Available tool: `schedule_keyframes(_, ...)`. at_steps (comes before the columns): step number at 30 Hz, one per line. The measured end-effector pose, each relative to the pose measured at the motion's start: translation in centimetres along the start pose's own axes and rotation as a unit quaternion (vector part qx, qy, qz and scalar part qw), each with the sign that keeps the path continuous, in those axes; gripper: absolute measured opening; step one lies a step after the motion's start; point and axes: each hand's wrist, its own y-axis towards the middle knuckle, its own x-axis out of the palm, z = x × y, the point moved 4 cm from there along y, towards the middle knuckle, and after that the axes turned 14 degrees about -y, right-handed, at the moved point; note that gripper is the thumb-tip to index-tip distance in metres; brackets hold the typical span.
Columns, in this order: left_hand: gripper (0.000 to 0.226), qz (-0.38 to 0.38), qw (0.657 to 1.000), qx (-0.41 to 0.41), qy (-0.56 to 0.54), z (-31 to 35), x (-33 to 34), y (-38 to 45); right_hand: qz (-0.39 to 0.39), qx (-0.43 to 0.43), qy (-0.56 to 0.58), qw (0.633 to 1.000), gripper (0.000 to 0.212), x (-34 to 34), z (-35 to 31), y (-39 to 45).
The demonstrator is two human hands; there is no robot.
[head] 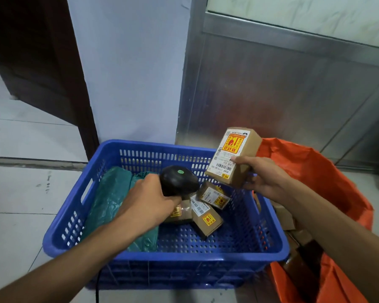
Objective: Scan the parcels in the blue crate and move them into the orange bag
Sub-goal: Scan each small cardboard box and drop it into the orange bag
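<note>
My right hand (262, 177) holds a brown cardboard parcel (239, 154) upright above the right rim of the blue crate (166, 256), its white and yellow label turned toward me. My left hand (149, 202) grips a black handheld scanner (177, 181) with a green dot on top, its head aimed at that parcel from the left. Inside the crate lie three small brown boxes (208, 215) with yellow stickers and green plastic mailer bags (112, 200). The orange bag (311, 171) stands open just right of the crate, with brown boxes (293, 224) inside.
The crate sits on a white tiled floor (20, 204). A pale blue wall (129, 73) and a metal panel (282, 95) rise right behind the crate and bag. A dark wooden door frame (42, 62) is at the back left. The scanner's black cable (97, 287) runs down in front of the crate.
</note>
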Motion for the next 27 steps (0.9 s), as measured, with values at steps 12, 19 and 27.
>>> schedule_keyframes(12,0.013,-0.007,1.0,0.008,-0.014,0.2,1.0,-0.1,-0.009,0.04,0.093,0.995,0.051,-0.1,2.5,-1.5)
schedule_keyframes(19,0.016,-0.005,1.0,0.005,-0.004,-0.1,1.8,-0.4,-0.01,0.034,0.1,0.994,0.028,2.0,4.0,-0.2)
schedule_keyframes(27,0.01,-0.029,0.999,0.018,-0.005,0.2,2.2,-0.9,-0.009,0.02,0.088,0.996,0.046,3.9,4.5,1.0)
